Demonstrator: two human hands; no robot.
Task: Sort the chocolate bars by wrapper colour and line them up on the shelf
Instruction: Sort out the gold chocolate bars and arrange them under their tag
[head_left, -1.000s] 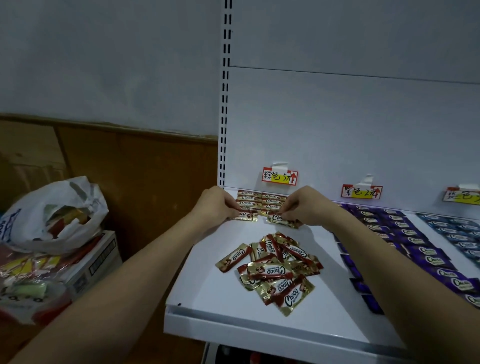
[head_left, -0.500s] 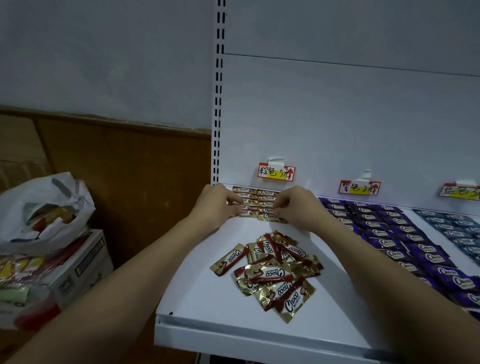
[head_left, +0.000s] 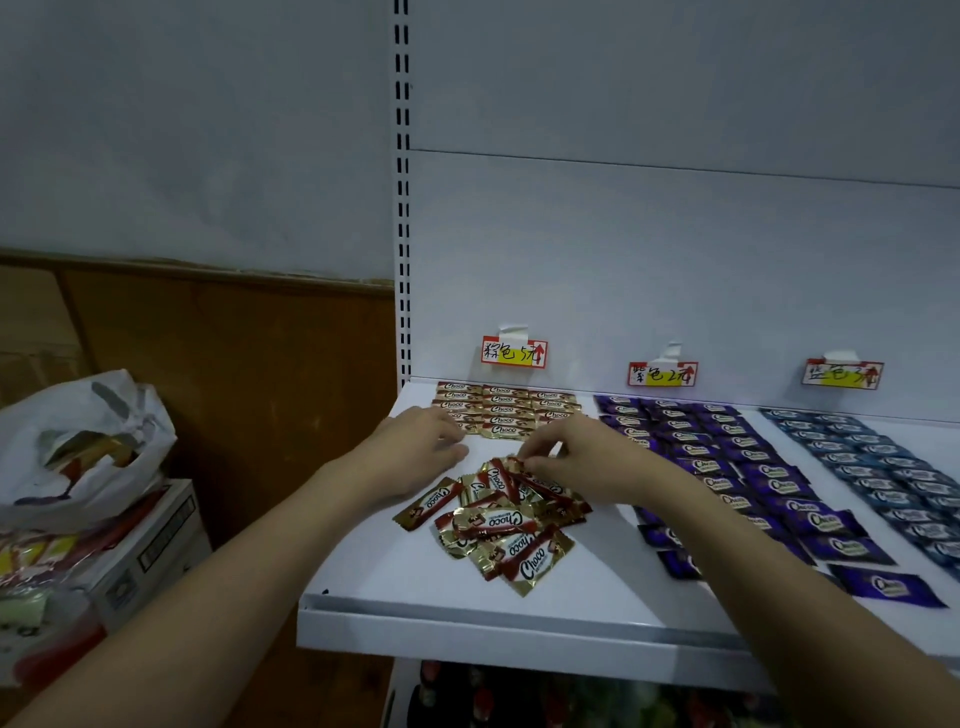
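Observation:
A loose pile of brown-and-gold chocolate bars (head_left: 498, 525) lies on the white shelf (head_left: 395, 577). Behind it, rows of the same brown bars (head_left: 506, 410) are lined up against the back panel. My right hand (head_left: 576, 462) reaches onto the far edge of the pile, its fingertips pinching a brown bar there. My left hand (head_left: 421, 457) hovers just left of the pile with relaxed fingers and holds nothing. Purple bars (head_left: 727, 467) fill the middle of the shelf in rows, and blue bars (head_left: 883, 467) fill the right.
Three handwritten price tags (head_left: 513, 352) are taped to the back panel above the colour groups. A white plastic bag (head_left: 78, 447) sits on a cardboard box (head_left: 150, 551) to the left of the shelf. More goods show dimly on the level below.
Both hands have drawn back from the lined-up brown rows toward the loose pile. My right hand now pinches a bar at the pile's far edge.

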